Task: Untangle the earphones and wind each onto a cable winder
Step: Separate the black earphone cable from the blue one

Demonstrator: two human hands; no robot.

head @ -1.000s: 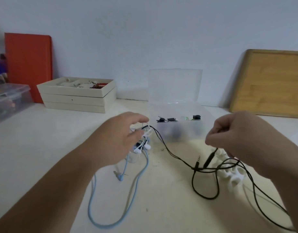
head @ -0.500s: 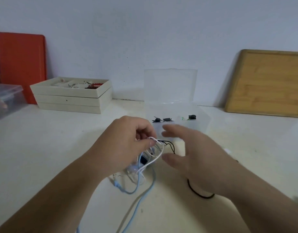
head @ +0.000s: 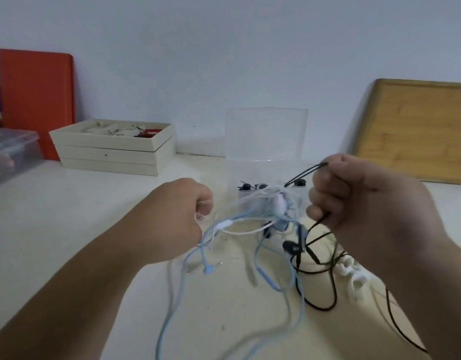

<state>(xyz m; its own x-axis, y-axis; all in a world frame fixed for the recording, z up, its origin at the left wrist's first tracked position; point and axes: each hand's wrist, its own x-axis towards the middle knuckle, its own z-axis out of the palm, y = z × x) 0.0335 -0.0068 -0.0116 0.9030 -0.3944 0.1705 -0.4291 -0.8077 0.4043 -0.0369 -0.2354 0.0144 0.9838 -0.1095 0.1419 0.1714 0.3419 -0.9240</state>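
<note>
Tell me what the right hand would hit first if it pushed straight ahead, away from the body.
Probably the clear plastic box just beyond the right hand, which grips the black cable; depth is hard to judge in this one view.

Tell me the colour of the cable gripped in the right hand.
Black cable, held by the right hand; head view.

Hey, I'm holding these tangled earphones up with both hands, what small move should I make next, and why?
Probably ease the right hand slowly further right. It grips the black cable, the left hand holds the white and blue cables, and the knot hangs between them, so a gentle pull should show where black threads through.
</note>
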